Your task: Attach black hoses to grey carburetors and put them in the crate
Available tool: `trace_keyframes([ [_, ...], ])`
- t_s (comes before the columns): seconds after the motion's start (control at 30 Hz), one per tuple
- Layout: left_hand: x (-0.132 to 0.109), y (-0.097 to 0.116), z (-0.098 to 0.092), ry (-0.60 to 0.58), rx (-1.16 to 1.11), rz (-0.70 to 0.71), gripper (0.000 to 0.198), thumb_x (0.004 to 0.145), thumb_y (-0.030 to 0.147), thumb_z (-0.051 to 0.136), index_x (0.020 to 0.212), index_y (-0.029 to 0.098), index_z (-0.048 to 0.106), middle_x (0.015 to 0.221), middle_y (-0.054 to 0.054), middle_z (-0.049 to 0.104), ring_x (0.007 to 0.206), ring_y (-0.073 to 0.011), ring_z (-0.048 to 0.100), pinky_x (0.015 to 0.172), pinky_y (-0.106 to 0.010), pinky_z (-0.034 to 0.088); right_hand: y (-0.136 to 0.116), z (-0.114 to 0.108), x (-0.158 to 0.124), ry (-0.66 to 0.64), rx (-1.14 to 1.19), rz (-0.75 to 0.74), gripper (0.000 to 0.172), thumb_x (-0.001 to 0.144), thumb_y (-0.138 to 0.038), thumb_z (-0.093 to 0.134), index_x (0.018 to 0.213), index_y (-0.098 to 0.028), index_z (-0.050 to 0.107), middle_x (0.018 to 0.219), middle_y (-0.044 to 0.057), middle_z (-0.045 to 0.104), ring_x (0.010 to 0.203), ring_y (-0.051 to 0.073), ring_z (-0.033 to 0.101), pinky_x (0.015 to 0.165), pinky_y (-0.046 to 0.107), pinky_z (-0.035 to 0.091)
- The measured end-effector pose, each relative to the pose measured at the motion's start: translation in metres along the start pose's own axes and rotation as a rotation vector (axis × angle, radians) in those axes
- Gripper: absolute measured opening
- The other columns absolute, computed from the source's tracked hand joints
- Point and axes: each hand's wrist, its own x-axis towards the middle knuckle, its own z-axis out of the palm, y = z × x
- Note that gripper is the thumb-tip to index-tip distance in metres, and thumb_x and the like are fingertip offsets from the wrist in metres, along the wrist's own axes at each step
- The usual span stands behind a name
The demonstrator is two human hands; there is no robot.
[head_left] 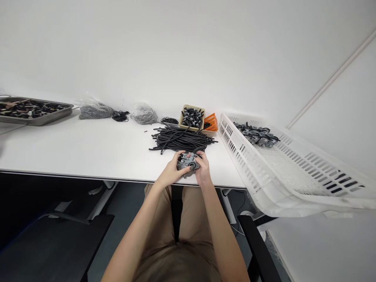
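A small grey metal part (188, 162) with black fittings sits between both my hands, just above the near edge of the white table (88, 152). My left hand (172, 170) wraps its fingers round the part's left side. My right hand (203, 169) grips its right side with curled fingers. Right behind the hands lies a heap of black rubber hoses (180, 140).
A beige box (192, 116) of grey pieces and an orange basket (211, 122) stand behind the hoses. A big white slotted crate (293, 172) with finished parts (257, 135) juts out at right. Plastic bags (94, 111) and a metal tray (32, 111) sit far left. Chairs stand below.
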Motion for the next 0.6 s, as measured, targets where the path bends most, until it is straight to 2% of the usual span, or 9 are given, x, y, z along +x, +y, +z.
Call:
trace_keyframes([
  [0.1, 0.0002, 0.0002, 0.0000, 0.001, -0.003, 0.011, 0.064, 0.081, 0.036, 0.071, 0.137, 0.023, 0.042, 0.138, -0.012, 0.056, 0.123, -0.0274, 0.057, 0.106, -0.044, 0.044, 0.0017, -0.0018, 0.0011, -0.012, -0.018, -0.012, 0.042, 0.069, -0.026, 0.075, 0.107, -0.024, 0.057, 0.080, -0.001, 0.075, 0.076, 0.018, 0.069, 0.075, 0.030, 0.052],
  [0.17, 0.0003, 0.0004, 0.0001, 0.000, -0.010, 0.015, 0.065, 0.080, 0.037, 0.071, 0.137, 0.023, 0.042, 0.139, -0.012, 0.055, 0.123, -0.0274, 0.057, 0.106, -0.043, 0.044, 0.0016, -0.0016, 0.0016, -0.015, -0.033, -0.012, 0.046, 0.069, -0.027, 0.076, 0.112, -0.023, 0.061, 0.080, -0.001, 0.075, 0.077, 0.018, 0.068, 0.076, 0.031, 0.053],
  [0.33, -0.0003, 0.0026, 0.0002, -0.009, -0.012, 0.007, 0.064, 0.082, 0.036, 0.070, 0.138, 0.023, 0.041, 0.139, -0.011, 0.056, 0.122, -0.0259, 0.058, 0.105, -0.041, 0.045, -0.0009, 0.0023, 0.0013, -0.006, -0.062, -0.028, 0.022, 0.074, -0.033, 0.069, 0.089, -0.018, 0.072, 0.077, 0.000, 0.073, 0.076, 0.017, 0.066, 0.075, 0.030, 0.052],
  [0.6, -0.0005, 0.0025, -0.0005, -0.017, 0.004, -0.007, 0.066, 0.081, 0.036, 0.070, 0.138, 0.023, 0.040, 0.140, -0.012, 0.055, 0.121, -0.0268, 0.058, 0.104, -0.042, 0.045, -0.0020, 0.0027, -0.0012, -0.005, -0.051, -0.041, 0.011, 0.074, -0.029, 0.066, 0.081, -0.021, 0.063, 0.081, 0.001, 0.075, 0.081, 0.019, 0.068, 0.079, 0.032, 0.052],
])
